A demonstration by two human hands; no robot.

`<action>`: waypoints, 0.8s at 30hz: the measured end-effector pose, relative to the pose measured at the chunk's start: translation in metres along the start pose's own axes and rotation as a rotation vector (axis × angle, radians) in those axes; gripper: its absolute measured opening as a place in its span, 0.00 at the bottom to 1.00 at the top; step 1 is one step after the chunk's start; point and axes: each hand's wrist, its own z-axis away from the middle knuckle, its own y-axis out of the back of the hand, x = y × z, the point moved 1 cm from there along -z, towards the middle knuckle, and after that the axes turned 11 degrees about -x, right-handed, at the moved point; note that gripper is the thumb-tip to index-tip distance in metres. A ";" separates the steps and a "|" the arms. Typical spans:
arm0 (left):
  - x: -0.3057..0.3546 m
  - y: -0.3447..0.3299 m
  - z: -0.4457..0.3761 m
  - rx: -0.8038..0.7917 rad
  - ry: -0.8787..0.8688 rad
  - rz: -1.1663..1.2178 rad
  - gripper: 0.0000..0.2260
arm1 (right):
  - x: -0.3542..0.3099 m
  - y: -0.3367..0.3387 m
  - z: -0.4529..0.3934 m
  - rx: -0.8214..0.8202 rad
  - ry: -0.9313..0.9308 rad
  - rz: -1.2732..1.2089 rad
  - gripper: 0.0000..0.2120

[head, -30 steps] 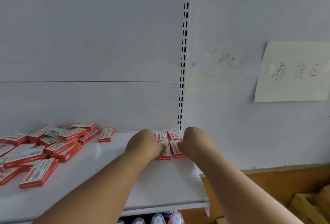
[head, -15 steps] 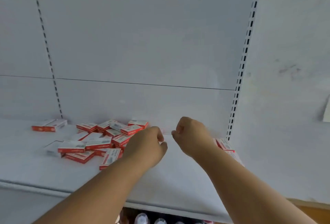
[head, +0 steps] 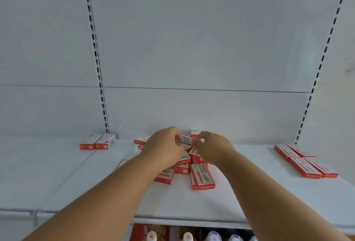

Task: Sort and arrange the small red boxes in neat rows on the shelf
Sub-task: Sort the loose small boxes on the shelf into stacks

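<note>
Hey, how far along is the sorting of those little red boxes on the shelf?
Early on. Done: four boxes lie in a tidy two-by-two block at the right end of the shelf. In hand: the left hand and right hand together hold one box above the pile. Left: the jumbled pile in the middle, and a pair of boxes at the left.

Bare shelf (head: 249, 192) separates the loose pile (head: 201, 177) from the arranged rows (head: 305, 162).
</note>
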 end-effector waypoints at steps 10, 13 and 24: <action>0.004 -0.001 -0.022 -0.051 0.004 0.291 0.17 | -0.003 0.000 0.022 0.101 0.172 -0.795 0.15; 0.001 0.005 -0.016 0.033 0.044 0.499 0.16 | -0.008 0.000 0.025 0.012 0.284 -0.785 0.11; -0.037 0.029 0.021 0.241 0.196 0.643 0.12 | -0.032 0.000 0.016 -0.247 0.387 0.228 0.25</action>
